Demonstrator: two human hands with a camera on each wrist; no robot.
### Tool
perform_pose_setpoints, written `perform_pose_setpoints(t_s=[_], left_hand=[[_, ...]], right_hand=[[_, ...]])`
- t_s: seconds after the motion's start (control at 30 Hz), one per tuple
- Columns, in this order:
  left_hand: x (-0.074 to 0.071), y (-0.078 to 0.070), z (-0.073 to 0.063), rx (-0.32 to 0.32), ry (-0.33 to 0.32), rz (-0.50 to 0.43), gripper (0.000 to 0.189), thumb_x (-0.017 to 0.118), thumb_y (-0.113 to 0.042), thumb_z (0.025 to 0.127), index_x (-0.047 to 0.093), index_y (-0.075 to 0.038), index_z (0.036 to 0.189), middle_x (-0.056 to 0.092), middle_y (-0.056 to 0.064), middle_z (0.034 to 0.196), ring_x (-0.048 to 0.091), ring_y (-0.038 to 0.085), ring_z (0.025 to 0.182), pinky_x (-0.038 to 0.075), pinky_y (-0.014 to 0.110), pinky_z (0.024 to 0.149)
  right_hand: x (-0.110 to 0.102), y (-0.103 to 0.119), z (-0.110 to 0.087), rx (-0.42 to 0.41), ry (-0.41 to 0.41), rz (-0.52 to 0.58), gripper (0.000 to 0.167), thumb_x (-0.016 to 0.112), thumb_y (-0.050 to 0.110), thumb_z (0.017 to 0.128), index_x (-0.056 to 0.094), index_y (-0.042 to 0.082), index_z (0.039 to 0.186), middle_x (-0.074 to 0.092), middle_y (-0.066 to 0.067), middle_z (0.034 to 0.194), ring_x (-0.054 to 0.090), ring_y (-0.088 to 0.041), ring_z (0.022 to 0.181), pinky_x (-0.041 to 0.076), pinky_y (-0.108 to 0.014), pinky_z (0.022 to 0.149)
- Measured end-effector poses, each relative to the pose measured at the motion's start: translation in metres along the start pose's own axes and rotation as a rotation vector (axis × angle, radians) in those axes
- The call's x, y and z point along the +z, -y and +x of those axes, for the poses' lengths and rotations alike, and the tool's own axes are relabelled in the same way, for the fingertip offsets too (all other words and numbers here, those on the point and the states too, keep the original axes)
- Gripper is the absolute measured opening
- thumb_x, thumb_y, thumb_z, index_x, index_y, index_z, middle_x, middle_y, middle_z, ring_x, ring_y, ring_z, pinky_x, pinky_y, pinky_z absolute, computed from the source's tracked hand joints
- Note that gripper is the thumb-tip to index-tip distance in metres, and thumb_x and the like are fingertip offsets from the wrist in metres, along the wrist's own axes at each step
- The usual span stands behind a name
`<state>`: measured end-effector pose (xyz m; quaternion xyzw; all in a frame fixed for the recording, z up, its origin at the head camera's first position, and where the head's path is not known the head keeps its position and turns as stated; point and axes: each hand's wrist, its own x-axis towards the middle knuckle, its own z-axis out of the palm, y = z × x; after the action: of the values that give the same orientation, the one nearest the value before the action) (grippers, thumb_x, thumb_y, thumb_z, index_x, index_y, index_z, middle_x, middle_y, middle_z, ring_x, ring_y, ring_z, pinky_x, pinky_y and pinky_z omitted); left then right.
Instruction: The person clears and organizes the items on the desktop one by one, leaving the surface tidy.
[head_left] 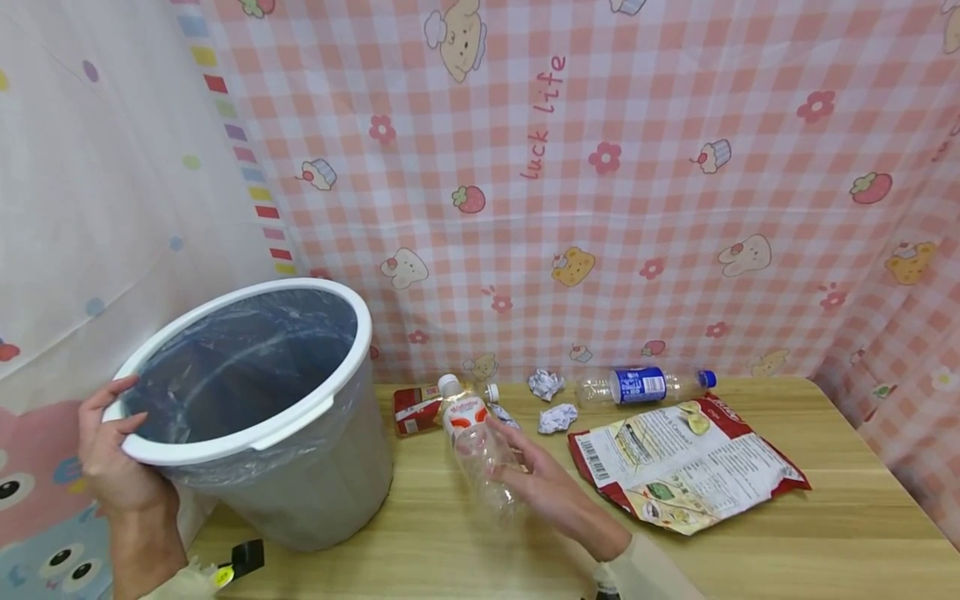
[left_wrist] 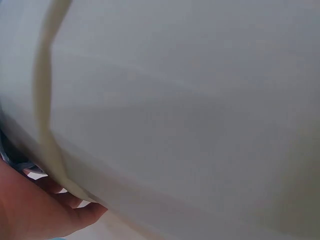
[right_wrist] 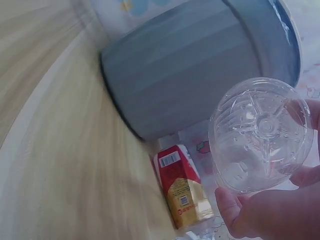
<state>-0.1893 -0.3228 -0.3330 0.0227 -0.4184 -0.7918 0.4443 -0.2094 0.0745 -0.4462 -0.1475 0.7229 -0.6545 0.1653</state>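
Note:
A grey trash bin (head_left: pixel 330 483) with a white rim and a clear plastic liner stands tilted at the left of the table. My left hand (head_left: pixel 123 458) grips its rim at the near left, fingers over the edge; in the left wrist view the hand (left_wrist: pixel 45 210) shows low at the bin's wall. My right hand (head_left: pixel 543 479) holds a clear plastic bottle (head_left: pixel 480 454) with a white cap and a red-and-white label, its cap end pointing away. In the right wrist view the bottle's ribbed base (right_wrist: pixel 265 130) faces the camera, with fingers around it.
Behind the bottle lies a red carton (head_left: pixel 416 410). Crumpled paper balls (head_left: pixel 557 418) sit near the back edge. A blue-labelled bottle (head_left: pixel 637 386) lies on its side there. A red-and-white snack bag (head_left: pixel 686 462) lies at the right of the wooden table (head_left: pixel 840 533). A checked curtain (head_left: pixel 480 167) hangs behind.

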Motion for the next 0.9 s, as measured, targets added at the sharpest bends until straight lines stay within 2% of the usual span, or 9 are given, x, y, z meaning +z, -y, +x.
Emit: perform_pose_setpoints(t_s=[0.13, 0.4, 0.63, 0.9], left_hand=[[0.000, 0.000, 0.000, -0.001, 0.001, 0.007, 0.036, 0.035, 0.003, 0.089, 0.062, 0.006, 0.113, 0.060, 0.020, 0.120, 0.062, 0.027, 0.102, 0.054, 0.025, 0.074], [0.001, -0.001, 0.000, 0.002, 0.006, 0.001, 0.035, 0.036, 0.004, 0.088, 0.062, 0.006, 0.112, 0.059, 0.019, 0.118, 0.061, 0.026, 0.100, 0.053, 0.025, 0.075], [0.002, -0.002, -0.001, 0.006, -0.003, 0.014, 0.035, 0.036, 0.003, 0.088, 0.062, 0.006, 0.111, 0.059, 0.019, 0.117, 0.060, 0.025, 0.099, 0.052, 0.024, 0.075], [0.003, -0.002, -0.001, 0.004, -0.003, 0.010, 0.036, 0.036, 0.003, 0.089, 0.063, 0.005, 0.112, 0.060, 0.019, 0.117, 0.062, 0.025, 0.097, 0.053, 0.024, 0.074]], right_hand=[[0.000, 0.006, 0.000, -0.011, 0.005, 0.002, 0.067, 0.062, 0.033, 0.095, 0.031, 0.034, 0.154, 0.022, -0.015, 0.162, 0.031, -0.045, 0.141, 0.036, -0.065, 0.104], [-0.001, 0.019, -0.001, -0.037, 0.007, 0.026, 0.066, 0.062, 0.027, 0.096, 0.032, 0.029, 0.155, 0.026, -0.016, 0.160, 0.034, -0.044, 0.140, 0.037, -0.060, 0.106], [-0.002, 0.035, -0.002, -0.052, -0.004, 0.005, 0.065, 0.063, 0.032, 0.095, 0.033, 0.033, 0.153, 0.025, -0.011, 0.162, 0.035, -0.040, 0.141, 0.034, -0.060, 0.108], [-0.004, 0.053, -0.001, -0.086, 0.011, 0.009, 0.066, 0.063, 0.034, 0.096, 0.031, 0.038, 0.153, 0.024, -0.006, 0.163, 0.029, -0.036, 0.146, 0.028, -0.060, 0.112]])
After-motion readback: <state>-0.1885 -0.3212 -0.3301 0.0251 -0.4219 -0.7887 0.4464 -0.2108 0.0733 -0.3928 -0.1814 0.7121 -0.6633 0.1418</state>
